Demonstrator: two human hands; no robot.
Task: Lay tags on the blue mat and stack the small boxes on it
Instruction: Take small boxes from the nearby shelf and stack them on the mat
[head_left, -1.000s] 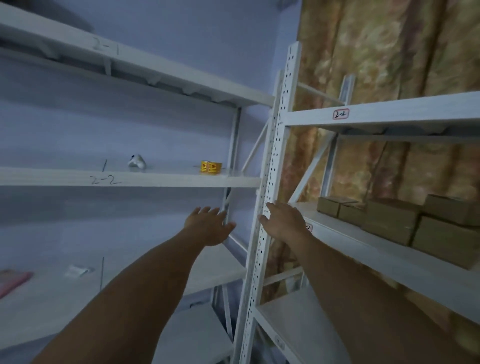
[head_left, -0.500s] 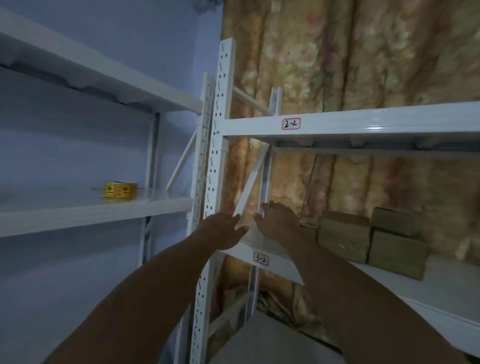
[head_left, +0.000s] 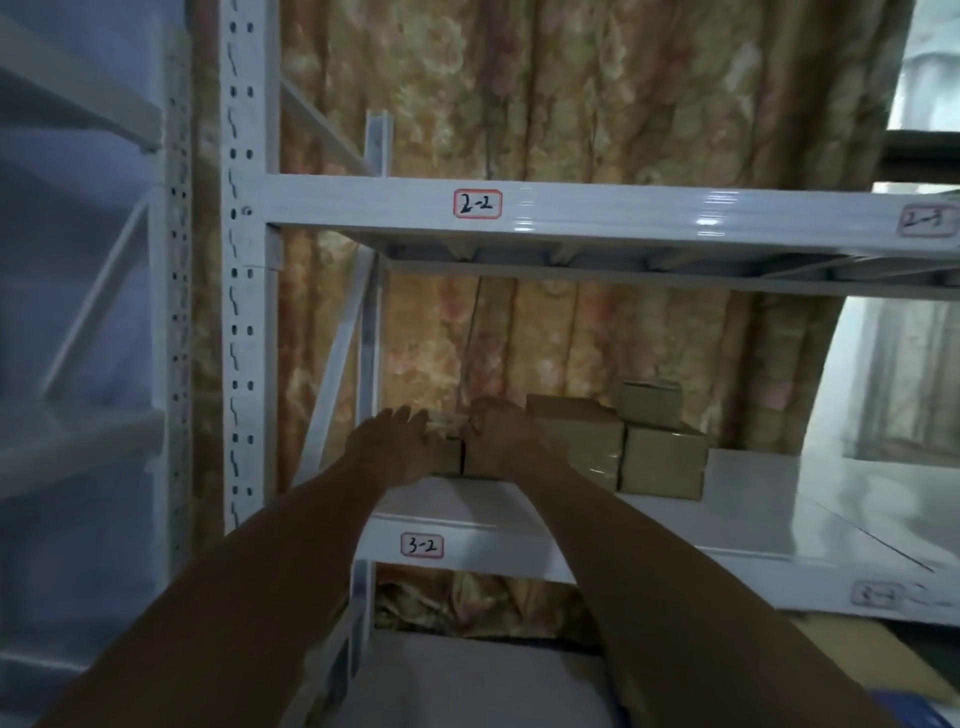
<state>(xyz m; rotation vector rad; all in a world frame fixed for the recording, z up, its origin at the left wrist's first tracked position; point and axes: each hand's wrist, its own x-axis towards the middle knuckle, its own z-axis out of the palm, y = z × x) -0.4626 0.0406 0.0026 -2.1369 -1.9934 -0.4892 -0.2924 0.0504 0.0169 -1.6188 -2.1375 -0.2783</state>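
The small boxes sit in a cluster on the white shelf marked with a "3-2" label, one perched on top of the others. The left hand lies with fingers stretched straight against the leftmost box. The right hand covers that box's other side; I cannot tell whether its fingers are gripping. A patterned curtain hangs behind.

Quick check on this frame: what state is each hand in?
Left hand: open, fingers straight, at the small box.
Right hand: cannot tell; its fingers are hidden behind the hand at the same box.
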